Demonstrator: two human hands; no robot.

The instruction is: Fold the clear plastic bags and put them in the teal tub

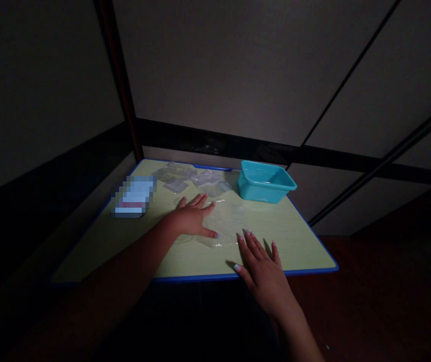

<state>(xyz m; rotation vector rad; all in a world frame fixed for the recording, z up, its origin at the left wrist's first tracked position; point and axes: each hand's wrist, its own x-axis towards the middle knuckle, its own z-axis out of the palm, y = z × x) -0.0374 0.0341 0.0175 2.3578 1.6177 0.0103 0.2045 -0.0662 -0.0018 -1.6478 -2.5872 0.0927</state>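
Note:
A clear plastic bag (226,223) lies flat on the pale yellow-green table (294,246). My left hand (193,218) rests palm down on the bag's left part, its fingers spread. Near the table's front edge, my right hand (262,269) is open with fingers stretched out, its fingertips by the bag's lower right corner; whether they touch it I cannot tell. Behind my left hand lie several small clear bags (175,185), some overlapping and crumpled. Neither hand grips anything.
A turquoise plastic basket (264,193) stands at the table's back right. At the left edge lies a light blue, pixelated item (134,196). The table has a blue rim, and grey panels with dark bands rise behind it.

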